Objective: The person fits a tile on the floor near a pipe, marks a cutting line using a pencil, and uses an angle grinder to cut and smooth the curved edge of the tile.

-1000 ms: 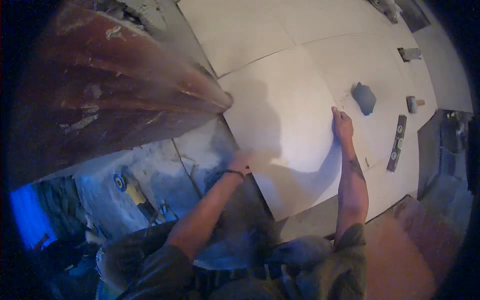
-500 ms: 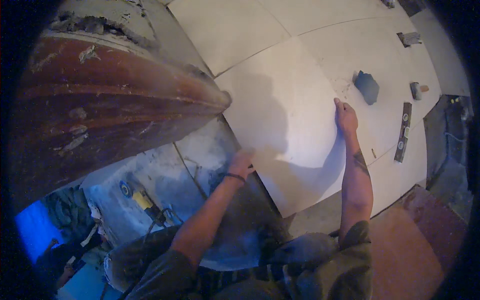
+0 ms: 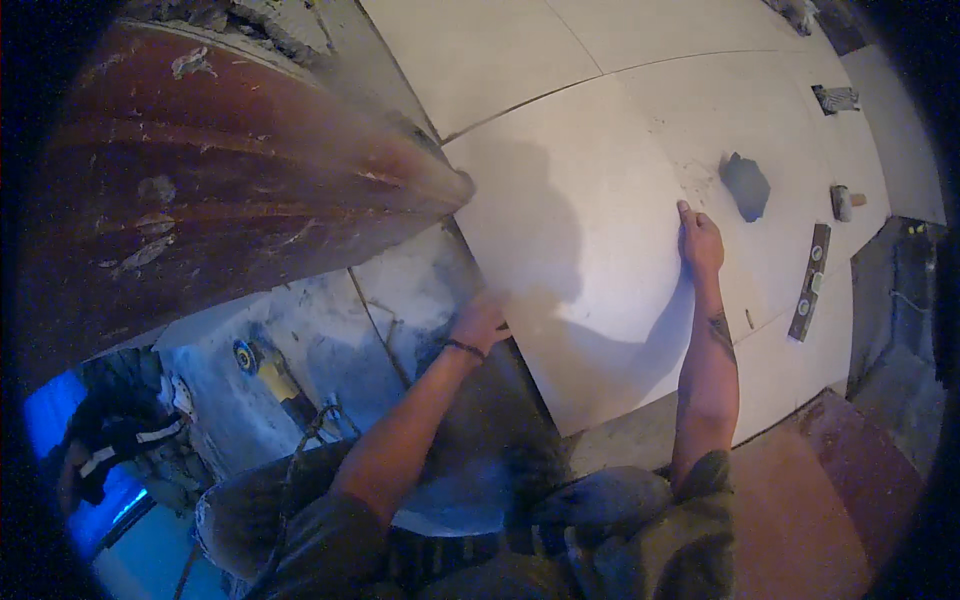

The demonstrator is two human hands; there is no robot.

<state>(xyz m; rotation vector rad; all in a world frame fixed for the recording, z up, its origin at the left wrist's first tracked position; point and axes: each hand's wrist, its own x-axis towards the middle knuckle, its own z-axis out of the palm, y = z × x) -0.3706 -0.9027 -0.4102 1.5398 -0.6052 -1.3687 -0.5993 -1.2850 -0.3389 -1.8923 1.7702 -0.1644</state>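
- Spanning a pale tile (image 3: pixel 620 250), the two hands are well apart: the left hand (image 3: pixel 480 322) at its left edge, the right hand (image 3: pixel 703 243) by its right edge.
- Whether either hand is clamped on the tile cannot be told; the left fingertips are hidden.
- The tile lies just beside the end of a reddish-brown structure (image 3: pixel 260 190), its far edge along a thin dark seam with other pale tiles (image 3: pixel 500 60).
- Beyond and rightward, tiles appear laid; at the near edge, a strip of grey floor (image 3: pixel 625 435) looks untiled.
- A spirit level (image 3: pixel 810 283), a mallet-like tool (image 3: pixel 841 203) and a blue-grey fragment (image 3: pixel 747 186) rest at right.
- No brand, label or writing is readable.
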